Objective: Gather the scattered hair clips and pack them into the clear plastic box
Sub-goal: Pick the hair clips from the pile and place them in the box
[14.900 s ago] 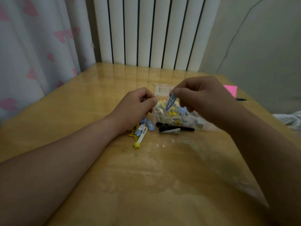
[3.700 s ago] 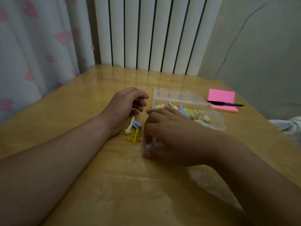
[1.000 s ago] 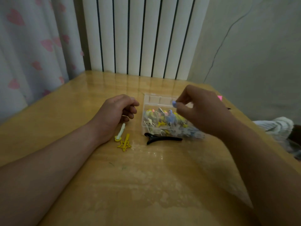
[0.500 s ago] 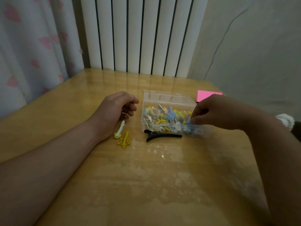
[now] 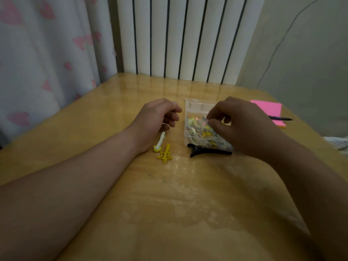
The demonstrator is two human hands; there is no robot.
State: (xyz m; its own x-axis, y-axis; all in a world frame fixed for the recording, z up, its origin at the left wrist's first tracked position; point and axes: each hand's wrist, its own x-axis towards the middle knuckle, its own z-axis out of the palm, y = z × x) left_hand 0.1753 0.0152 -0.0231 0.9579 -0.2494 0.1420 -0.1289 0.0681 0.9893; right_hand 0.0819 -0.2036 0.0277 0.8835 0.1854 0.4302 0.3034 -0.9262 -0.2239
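Right grip [image 5: 243, 129], fingers curled, hovers over clear box [image 5: 195, 107].

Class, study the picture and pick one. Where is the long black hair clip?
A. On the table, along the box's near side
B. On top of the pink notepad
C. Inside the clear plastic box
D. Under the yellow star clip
A: the black clip lies flat on the table, outside the clear box and along its near wall.
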